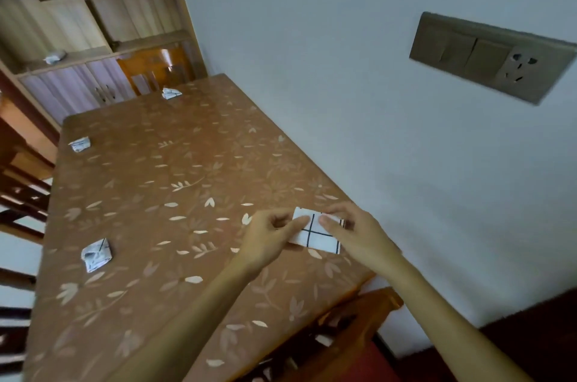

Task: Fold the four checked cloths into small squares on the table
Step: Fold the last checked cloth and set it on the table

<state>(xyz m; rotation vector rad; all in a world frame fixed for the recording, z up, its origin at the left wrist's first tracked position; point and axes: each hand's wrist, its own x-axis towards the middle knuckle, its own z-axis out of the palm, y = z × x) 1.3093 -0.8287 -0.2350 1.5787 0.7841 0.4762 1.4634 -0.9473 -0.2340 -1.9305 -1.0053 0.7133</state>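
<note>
- We find the fourth cloth point(315, 233) in the lower right of the frame, near the right edge of the table point(187, 163). It is a small white rectangle with dark check lines. Whether it rests on the tabletop or is lifted just off it, we cannot tell.
- The left hand point(270, 236) pinches the cloth's left end with its thumb on top. The right hand point(352, 230) pinches the upper right part in like manner. Both grips are narrow and closed on the fabric.
- We count four checked cloths at the table. Three lie well apart from the hands as small bundles: the near cloth point(96, 254) at lower left, the left-edge cloth point(80, 144) at middle left, and the far cloth point(170, 93) at upper centre.
- We judge those three finished (though they look bunched rather than crisp), which puts the task on its last piece.
- The held piece is wider than it is tall, so we judge that one more fold and the setting-down remain.
- One pale bundle point(55, 56) sits on the shelf at upper left. It is too blurred to identify and is not counted.
- One switch plate point(490, 57) is on the wall at upper right.
</note>
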